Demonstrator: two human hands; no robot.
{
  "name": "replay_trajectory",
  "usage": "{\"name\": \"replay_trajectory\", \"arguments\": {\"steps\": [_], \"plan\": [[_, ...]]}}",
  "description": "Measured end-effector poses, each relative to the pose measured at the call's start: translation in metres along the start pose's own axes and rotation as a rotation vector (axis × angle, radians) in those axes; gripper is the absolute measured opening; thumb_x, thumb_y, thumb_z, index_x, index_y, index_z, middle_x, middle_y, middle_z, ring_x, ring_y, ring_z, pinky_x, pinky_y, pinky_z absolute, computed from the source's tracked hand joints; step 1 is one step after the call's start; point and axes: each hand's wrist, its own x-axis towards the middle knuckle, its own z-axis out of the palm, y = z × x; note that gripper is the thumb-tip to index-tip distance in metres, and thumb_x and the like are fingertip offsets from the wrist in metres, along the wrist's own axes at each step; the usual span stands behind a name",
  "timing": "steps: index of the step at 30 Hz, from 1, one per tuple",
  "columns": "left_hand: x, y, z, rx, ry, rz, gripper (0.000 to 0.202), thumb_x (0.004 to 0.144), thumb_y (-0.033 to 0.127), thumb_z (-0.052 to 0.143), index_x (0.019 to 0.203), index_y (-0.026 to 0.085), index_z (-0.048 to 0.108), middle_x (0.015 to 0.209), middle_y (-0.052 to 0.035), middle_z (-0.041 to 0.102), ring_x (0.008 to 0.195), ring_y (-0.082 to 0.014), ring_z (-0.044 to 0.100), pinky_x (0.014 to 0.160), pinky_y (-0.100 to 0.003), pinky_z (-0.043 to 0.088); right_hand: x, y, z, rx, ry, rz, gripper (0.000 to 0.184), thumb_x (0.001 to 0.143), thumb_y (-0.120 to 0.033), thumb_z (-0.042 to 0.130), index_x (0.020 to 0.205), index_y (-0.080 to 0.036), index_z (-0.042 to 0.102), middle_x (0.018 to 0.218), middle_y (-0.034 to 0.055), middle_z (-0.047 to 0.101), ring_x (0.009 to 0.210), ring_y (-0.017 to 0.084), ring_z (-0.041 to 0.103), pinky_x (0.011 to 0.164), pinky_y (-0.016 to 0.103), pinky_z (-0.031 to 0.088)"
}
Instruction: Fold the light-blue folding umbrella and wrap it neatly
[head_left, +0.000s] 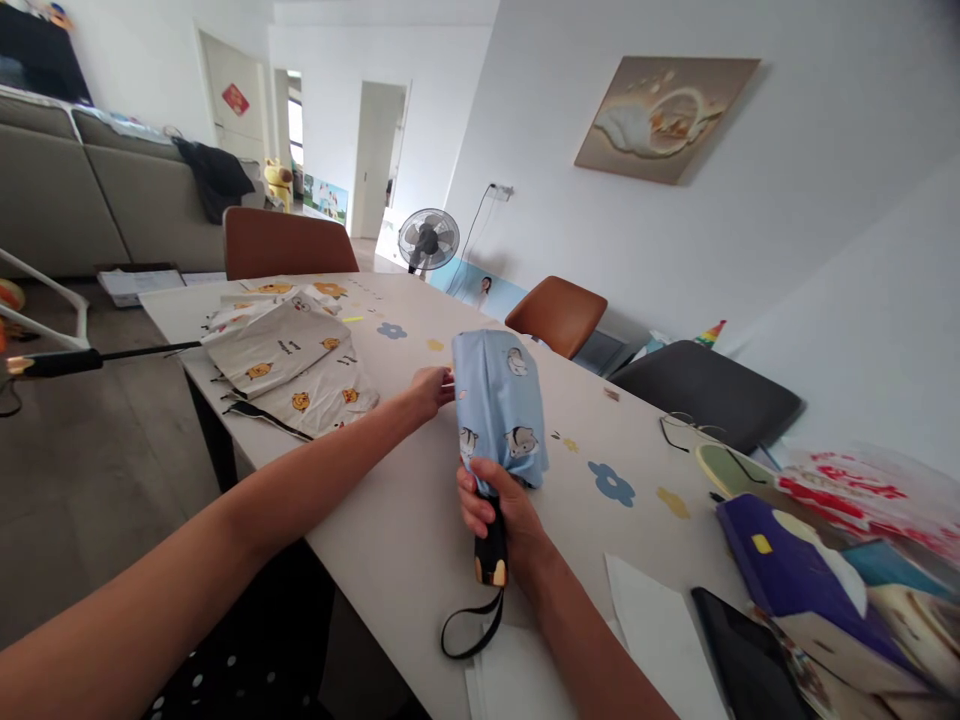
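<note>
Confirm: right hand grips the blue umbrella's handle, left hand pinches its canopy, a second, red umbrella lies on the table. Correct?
One error: the second umbrella on the table is beige with orange prints, not red, as the head view shows. The rest holds: the right hand grips the handle of the blue umbrella, and the left hand pinches its canopy.
</note>
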Motion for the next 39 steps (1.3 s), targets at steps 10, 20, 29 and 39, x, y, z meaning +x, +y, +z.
{"name": "replay_trajectory", "arguments": {"steps": [10,20,29,39], "plan": [[-0.048,-0.030,0.024,0.344,-0.400,-0.175,0.025,0.063,0.032,0.070,0.075,0.013,0.059,0.070,-0.0061,0.063,0.063,-0.0154,0.059,0.060,-0.026,0.048,0.008,-0.006,-0.003,-0.074,0.481,-0.183,0.020,0.063,-0.030,0.065,0.064,-0.016,0.052,0.053,-0.0040,0.048,0.035,0.005,0.036,0.031,0.019,0.034],[-0.043,-0.049,0.012,0.227,-0.197,-0.078,0.012,0.066,0.025,0.065,0.077,0.020,0.063,0.064,-0.0067,0.065,0.075,-0.0248,0.063,0.064,-0.035,0.049,0.010,-0.003,-0.003,-0.078,0.441,-0.061,0.022,0.062,-0.029,0.069,0.070,-0.016,0.054,0.055,-0.0026,0.052,0.038,0.007,0.042,0.034,0.022,0.040],[-0.043,-0.039,0.009,0.238,-0.307,-0.322,0.010,0.069,0.022,0.061,0.077,0.017,0.062,0.059,-0.0080,0.065,0.078,-0.0264,0.064,0.066,-0.035,0.049,-0.001,-0.012,-0.009,0.101,0.144,0.041,0.025,0.072,-0.036,0.059,0.081,-0.013,0.057,0.069,0.0057,0.060,0.057,0.017,0.058,0.054,0.033,0.051],[-0.042,-0.036,-0.002,0.285,-0.206,-0.182,0.025,0.072,0.037,0.058,0.082,0.015,0.063,0.061,-0.0068,0.066,0.069,-0.0240,0.064,0.057,-0.032,0.050,0.001,0.000,0.003,0.098,0.174,-0.096,0.020,0.069,-0.029,0.064,0.082,-0.014,0.059,0.075,0.0052,0.063,0.068,0.019,0.062,0.061,0.032,0.052]]}}
